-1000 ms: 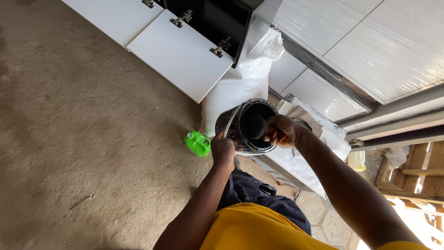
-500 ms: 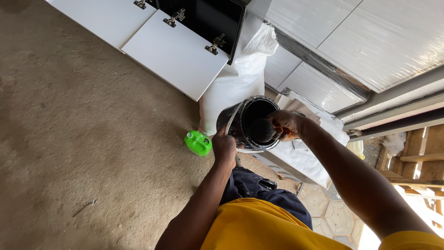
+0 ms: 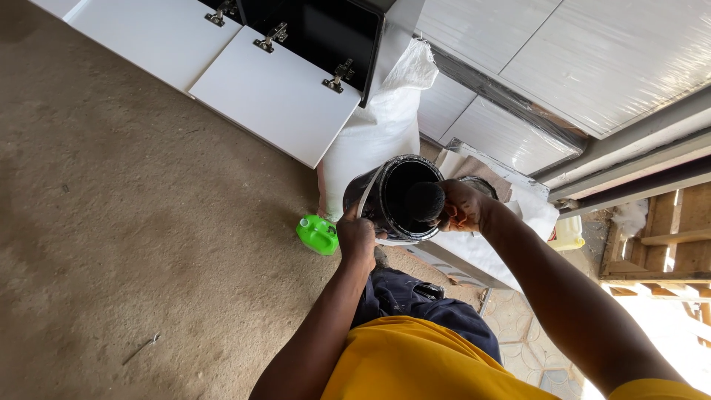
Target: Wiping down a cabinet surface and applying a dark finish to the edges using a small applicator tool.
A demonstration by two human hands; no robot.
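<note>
Right now the left hand [image 3: 357, 238] is wrapped around the lower rim of a black, paint-caked cylindrical metal can [image 3: 396, 198], fingers closed on it, holding it up off the sandy concrete floor [image 3: 133, 222] and tipped so that its open mouth faces the camera. The right hand [image 3: 461, 207] is curled shut on a dark rounded lump [image 3: 425, 201], perhaps a sponge or brush head, held at the can's mouth; what exactly it is I cannot tell.

A spill looks like the likeliest trouble: the can is tilted steeply and supported by only 1 hand at its edge, so any liquid inside could run out onto the dark blue trousers [image 3: 415, 300] or the floor. The grip could also slip, since the can's outside looks smeared and slick.

The can itself is coated in black inside and out, with a thin pale wire handle [image 3: 369, 194] hanging along its left side. It hangs in front of a stuffed white woven sack [image 3: 374, 133], with a bright green plastic jerrycan [image 3: 317, 234] lying on the floor just left of it and white hinged cabinet doors [image 3: 274, 96] beyond.
</note>
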